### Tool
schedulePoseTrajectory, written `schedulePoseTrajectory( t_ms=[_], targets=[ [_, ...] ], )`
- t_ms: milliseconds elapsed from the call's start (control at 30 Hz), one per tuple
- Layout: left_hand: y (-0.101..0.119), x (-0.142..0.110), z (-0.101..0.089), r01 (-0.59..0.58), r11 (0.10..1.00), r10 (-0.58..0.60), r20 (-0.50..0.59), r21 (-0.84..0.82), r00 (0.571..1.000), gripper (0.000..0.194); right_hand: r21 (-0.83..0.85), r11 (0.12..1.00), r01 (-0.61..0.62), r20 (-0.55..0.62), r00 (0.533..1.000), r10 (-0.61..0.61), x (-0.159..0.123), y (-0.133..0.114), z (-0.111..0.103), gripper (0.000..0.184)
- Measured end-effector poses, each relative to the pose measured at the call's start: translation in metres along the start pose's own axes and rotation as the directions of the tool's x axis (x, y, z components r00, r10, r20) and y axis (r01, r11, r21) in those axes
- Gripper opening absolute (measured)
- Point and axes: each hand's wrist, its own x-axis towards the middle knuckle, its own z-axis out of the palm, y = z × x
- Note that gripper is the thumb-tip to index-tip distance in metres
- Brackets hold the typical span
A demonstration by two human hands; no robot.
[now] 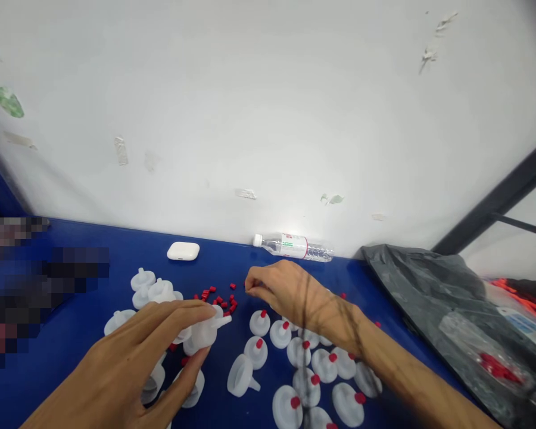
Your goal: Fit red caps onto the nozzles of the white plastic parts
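- grasping translucent white plastic funnel (202, 335) in left hand (138, 351), lower left of centre; pinch lightly, keep spout clear of fingertips
- with right hand (286, 289), centre: pinching, cannot tell if holding anything
- counting: roughly a dozen loose small red plastic caps (220, 300), centre; at least ten red-capped translucent funnels (348, 408), lower right; one clear plastic bottle (295, 246), one rounded white case (183, 251)

Space opens between white case (183, 251) and bottle (293, 246); funnels (299, 353) crowd nearer.
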Motion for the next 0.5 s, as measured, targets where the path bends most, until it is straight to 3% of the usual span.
schedulePoseTrajectory(
  t_ms=[100, 233, 333, 500],
  targets=[
    [-0.002, 0.002, 0.000, 0.083, 0.995, -0.080, 0.044, -0.063, 0.996, 0.038, 0.274, 0.962, 0.014, -0.104, 0.994, 0.015, -0.002, -0.011, -0.018, 0.017],
    [-0.002, 0.010, 0.000, 0.149, 0.972, -0.144, 0.040, -0.184, 0.989, 0.036, 0.677, 0.735, 0.039, -0.130, 0.989, 0.068, -0.001, -0.029, -0.029, 0.014],
    [-0.002, 0.013, -0.003, 0.130, 0.967, -0.130, 0.017, -0.220, 0.991, 0.034, 0.796, 0.602, 0.054, -0.114, 0.991, 0.063, 0.001, -0.037, -0.024, 0.013],
    [0.000, 0.009, -0.006, 0.143, 0.975, -0.151, -0.036, -0.170, 0.988, 0.033, 0.828, 0.558, 0.064, -0.143, 0.985, 0.100, 0.000, -0.041, -0.015, 0.011]
  ],
)
